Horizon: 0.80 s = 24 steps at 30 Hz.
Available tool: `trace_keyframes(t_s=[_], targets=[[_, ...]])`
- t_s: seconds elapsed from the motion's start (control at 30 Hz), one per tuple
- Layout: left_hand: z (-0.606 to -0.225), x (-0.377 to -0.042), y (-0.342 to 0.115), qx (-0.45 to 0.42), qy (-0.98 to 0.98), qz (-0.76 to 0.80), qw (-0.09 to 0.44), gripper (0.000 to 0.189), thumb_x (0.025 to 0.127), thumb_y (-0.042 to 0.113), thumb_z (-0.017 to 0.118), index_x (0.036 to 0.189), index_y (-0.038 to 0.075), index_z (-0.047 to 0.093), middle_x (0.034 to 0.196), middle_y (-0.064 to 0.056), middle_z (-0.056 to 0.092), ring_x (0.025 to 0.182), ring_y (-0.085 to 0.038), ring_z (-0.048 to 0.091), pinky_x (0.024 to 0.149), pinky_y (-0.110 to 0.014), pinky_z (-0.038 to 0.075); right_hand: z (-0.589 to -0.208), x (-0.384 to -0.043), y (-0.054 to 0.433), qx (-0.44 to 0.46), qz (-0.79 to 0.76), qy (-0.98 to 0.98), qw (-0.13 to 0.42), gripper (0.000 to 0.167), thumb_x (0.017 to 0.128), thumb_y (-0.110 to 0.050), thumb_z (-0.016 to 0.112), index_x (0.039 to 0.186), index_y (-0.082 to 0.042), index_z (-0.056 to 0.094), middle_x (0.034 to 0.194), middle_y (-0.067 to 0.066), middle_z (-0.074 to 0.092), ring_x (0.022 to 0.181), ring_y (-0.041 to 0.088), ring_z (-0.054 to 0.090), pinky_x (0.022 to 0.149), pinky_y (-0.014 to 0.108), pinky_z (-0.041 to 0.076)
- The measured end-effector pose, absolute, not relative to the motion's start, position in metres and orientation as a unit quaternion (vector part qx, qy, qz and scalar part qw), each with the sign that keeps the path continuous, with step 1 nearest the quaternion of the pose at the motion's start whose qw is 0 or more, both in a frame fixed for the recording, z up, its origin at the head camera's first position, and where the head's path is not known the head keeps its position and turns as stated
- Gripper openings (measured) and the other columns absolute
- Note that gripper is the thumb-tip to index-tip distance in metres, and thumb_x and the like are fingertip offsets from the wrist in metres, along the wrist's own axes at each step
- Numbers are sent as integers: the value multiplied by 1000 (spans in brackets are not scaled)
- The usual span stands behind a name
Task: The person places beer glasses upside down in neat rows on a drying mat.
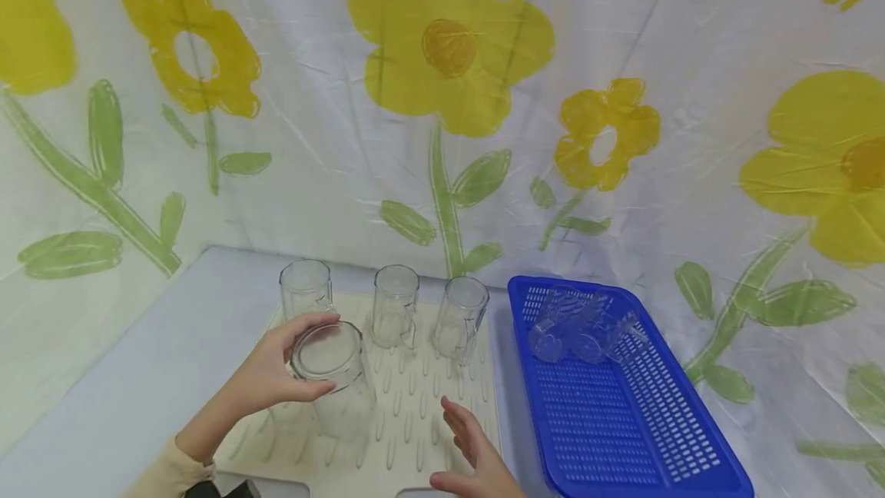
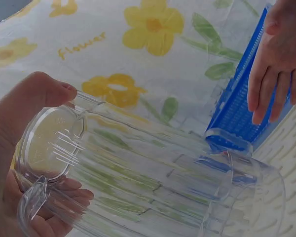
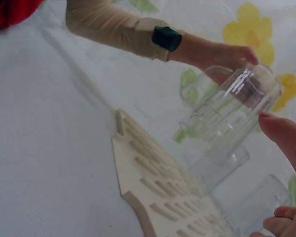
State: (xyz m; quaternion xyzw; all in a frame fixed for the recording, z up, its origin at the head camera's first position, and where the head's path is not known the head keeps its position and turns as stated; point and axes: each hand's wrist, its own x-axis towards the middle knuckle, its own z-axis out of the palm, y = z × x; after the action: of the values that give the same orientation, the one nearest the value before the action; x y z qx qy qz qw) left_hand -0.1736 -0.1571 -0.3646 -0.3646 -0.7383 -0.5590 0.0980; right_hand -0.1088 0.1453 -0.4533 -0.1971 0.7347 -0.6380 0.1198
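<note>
My left hand [image 1: 273, 367] grips a clear glass mug [image 1: 346, 394] round its upper end, thumb on one side and fingers on the other. In the left wrist view the mug's thick base end lies in the hand, and its far end points toward a cream ridged drying mat [image 1: 404, 421]. Three more clear mugs stand on the back of the mat: a left one [image 1: 304, 294], a middle one [image 1: 396, 310] and a right one [image 1: 461, 317]. Near the mat's front right, my right hand [image 1: 480, 456] holds nothing, its fingers extended and thumb apart.
A blue perforated basket [image 1: 629, 436] stands right of the mat, with several clear glasses [image 1: 588, 329] lying at its back end. Behind the white table [image 1: 148, 375] hangs a white curtain [image 1: 304, 152] printed with yellow flowers.
</note>
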Motion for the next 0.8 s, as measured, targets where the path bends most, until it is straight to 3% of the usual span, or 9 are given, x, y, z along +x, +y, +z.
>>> trace_keyframes(t_s=[0.17, 0.3, 0.47, 0.53, 0.7, 0.8], targets=[[-375, -177, -173, -326, -771, -537, 104, 69, 60, -1, 80, 120, -7, 46, 114, -19, 52, 102, -8, 49, 80, -16, 42, -454, -109, 145, -192, -639, 735, 117, 72, 84, -12, 63, 139, 1, 18, 142, 24, 17, 127, 39, 16, 97, 57, 20], [-384, -179, -185, -313, -787, -521, 107, 71, 61, 1, 80, 123, -6, 45, 117, -19, 51, 108, -3, 44, 85, -12, 36, -453, -109, 146, -187, -641, 737, 109, 71, 83, -12, 63, 139, 1, 20, 142, 23, 19, 127, 39, 16, 97, 57, 19], [-389, -176, -202, -299, -805, -498, 120, 75, 61, 2, 80, 125, -6, 42, 122, -7, 49, 114, 4, 34, 88, -7, 28, -452, -109, 149, -188, -643, 735, 106, 71, 82, -8, 63, 138, 1, 21, 142, 23, 19, 128, 15, 23, 100, 31, 24], [-390, -175, -207, -285, -814, -489, 128, 75, 60, 3, 81, 124, -6, 43, 120, -5, 50, 114, 5, 33, 88, -6, 28, -452, -109, 150, -184, -643, 735, 109, 70, 82, -8, 63, 138, 1, 22, 142, 23, 20, 125, 4, 23, 98, 25, 23], [-393, -172, -217, -260, -828, -478, 138, 74, 59, 4, 82, 122, -5, 45, 117, -14, 50, 112, 8, 33, 86, -5, 28, -450, -108, 151, -182, -639, 739, 109, 68, 84, -9, 61, 138, 3, 22, 141, 24, 20, 127, 16, 23, 99, 51, 20], [-398, -171, -220, -253, -831, -476, 140, 74, 59, 4, 82, 122, -6, 45, 117, -18, 49, 112, 9, 32, 86, -4, 27, -449, -109, 149, -179, -638, 739, 119, 67, 84, -11, 61, 138, 2, 22, 141, 23, 21, 128, 30, 20, 98, 56, 18]])
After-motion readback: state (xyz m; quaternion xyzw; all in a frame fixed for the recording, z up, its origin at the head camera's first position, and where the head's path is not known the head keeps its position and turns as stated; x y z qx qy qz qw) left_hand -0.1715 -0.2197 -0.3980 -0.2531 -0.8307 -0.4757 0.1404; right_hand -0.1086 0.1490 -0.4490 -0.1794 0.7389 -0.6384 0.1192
